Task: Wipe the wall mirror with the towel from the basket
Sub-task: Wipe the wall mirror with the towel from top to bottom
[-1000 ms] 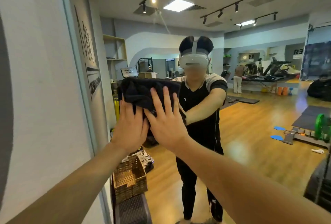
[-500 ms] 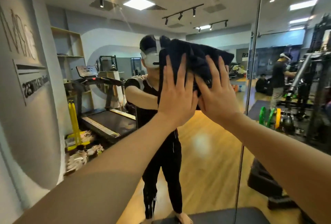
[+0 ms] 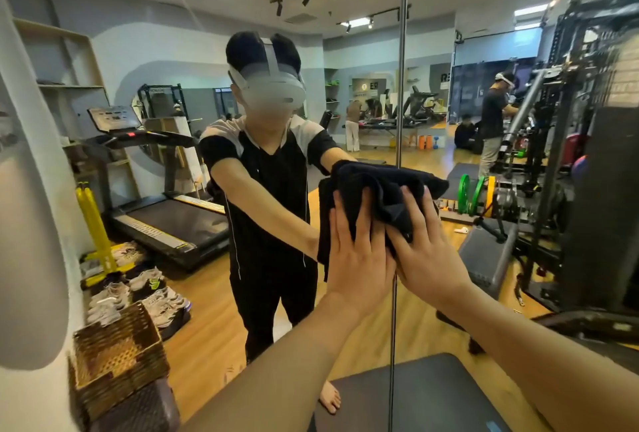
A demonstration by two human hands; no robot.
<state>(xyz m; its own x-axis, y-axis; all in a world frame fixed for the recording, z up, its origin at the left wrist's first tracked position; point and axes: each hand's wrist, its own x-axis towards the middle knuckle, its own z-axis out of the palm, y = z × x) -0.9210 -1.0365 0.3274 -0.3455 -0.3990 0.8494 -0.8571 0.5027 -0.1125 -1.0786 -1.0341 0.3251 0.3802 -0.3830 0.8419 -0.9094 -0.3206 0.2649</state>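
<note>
The wall mirror (image 3: 214, 310) fills most of the view, with a vertical seam between two panes at centre right. A dark, bunched towel (image 3: 380, 189) lies flat against the glass over that seam. My left hand (image 3: 356, 251) presses the towel with straight fingers, palm to the mirror. My right hand (image 3: 425, 251) presses it beside the left, fingers also straight and spread. The hands touch each other at the thumbs. The woven basket (image 3: 117, 362) stands at the lower left, seen by the wall edge.
A grey wall (image 3: 20, 224) borders the mirror on the left. A dark padded bench (image 3: 432, 393) sits below my arms at the glass. The mirror reflects a person with a headset, a treadmill, shoes, weight plates and a gym rack.
Both hands slid the towel down and to the right across the glass, from head height to chest height over the pane seam. The camera turned so that the basket shows again.
</note>
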